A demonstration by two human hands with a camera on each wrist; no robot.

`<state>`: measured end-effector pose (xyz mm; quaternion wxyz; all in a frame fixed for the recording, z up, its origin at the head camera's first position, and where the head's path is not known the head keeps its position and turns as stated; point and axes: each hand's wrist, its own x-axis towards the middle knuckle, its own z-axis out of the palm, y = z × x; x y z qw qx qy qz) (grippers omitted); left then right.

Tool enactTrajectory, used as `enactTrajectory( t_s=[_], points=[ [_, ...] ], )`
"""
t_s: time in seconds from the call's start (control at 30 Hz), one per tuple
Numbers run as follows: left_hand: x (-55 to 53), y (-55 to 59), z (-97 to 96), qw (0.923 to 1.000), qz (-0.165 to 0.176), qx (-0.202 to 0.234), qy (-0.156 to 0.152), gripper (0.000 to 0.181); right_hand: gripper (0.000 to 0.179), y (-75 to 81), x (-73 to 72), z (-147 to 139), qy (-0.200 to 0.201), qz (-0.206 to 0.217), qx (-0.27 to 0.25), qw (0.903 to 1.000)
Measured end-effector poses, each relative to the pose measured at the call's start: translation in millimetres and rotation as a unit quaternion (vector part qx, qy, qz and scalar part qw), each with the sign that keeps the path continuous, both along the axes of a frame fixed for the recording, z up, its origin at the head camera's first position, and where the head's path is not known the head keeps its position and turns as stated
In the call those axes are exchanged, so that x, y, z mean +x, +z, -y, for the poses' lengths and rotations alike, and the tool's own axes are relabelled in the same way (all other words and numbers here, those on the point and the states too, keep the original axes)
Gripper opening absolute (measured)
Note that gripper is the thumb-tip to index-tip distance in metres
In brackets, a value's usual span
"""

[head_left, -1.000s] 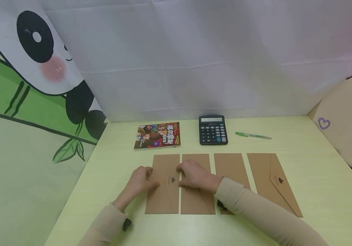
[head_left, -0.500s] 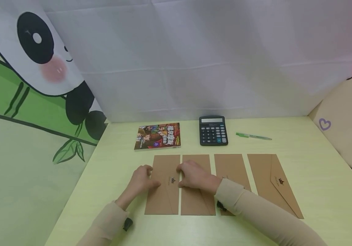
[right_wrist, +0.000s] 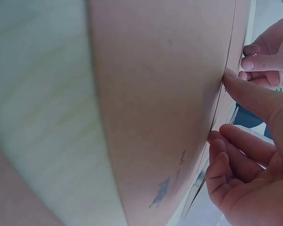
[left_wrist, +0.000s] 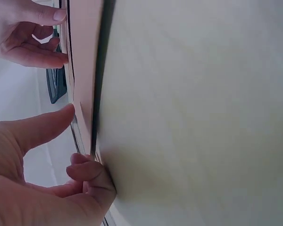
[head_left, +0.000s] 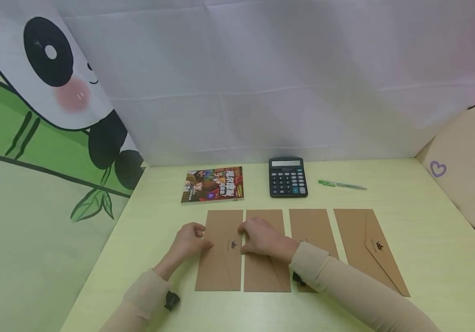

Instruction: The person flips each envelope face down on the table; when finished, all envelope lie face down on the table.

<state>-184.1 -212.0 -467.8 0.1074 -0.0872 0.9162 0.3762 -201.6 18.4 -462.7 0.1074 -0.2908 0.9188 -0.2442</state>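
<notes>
Several brown paper envelopes lie in a row, flat on the table. My left hand [head_left: 187, 242] is at the left edge of the leftmost envelope [head_left: 217, 274], its thumb reaching over the paper and its fingers loosely bent by the edge. The left wrist view shows a wide gap between thumb [left_wrist: 52, 127] and bent fingers [left_wrist: 92, 174]. My right hand [head_left: 264, 237] touches down with thumb and fingertips near that envelope's right edge, its palm and wrist covering part of the second envelope [head_left: 264, 274]. A crown print shows on the leftmost envelope between the hands.
The third envelope [head_left: 310, 226] lies partly under the right forearm; the fourth envelope [head_left: 355, 244], further right, has a slanted flap. Behind the row are a comic-style book [head_left: 212, 184], a black calculator [head_left: 287, 177] and a green pen [head_left: 342, 185]. A white cloth [head_left: 262, 115] hangs at the back.
My left thumb and hand have drawn back slightly to the left on the leftmost envelope. The right hand and the envelopes stay about where they were.
</notes>
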Motion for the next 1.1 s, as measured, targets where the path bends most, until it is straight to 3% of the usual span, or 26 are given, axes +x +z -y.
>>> enactTrajectory(
  t_s=[0.33, 0.63, 0.83, 0.93, 1.1],
  points=[
    [1.0, 4.4, 7.0, 0.9977, -0.015, 0.066, 0.009, 0.038, 0.049, 1.4, 0.7, 0, -0.004, 0.008, -0.003, 1.0],
    [2.2, 10.0, 8.4, 0.9907, -0.032, 0.131, 0.022, 0.036, 0.048, 1.3, 2.1, 0, -0.006, 0.006, -0.004, 1.0],
    [0.5, 17.2, 9.5, 0.9868, -0.039, 0.157, 0.015, 0.032, 0.05, 2.1, 3.9, -1, -0.005, -0.003, -0.004, 1.0],
    [1.4, 22.3, 9.0, 0.9833, -0.035, 0.178, 0.014, 0.033, 0.05, 3.6, 4.6, -1, -0.007, -0.001, -0.002, 1.0],
    [3.1, 28.2, 6.2, 0.9707, -0.011, 0.239, 0.024, 0.037, 0.049, 6.3, 3.7, 2, -0.008, 0.009, -0.004, 0.9999]
  ],
)
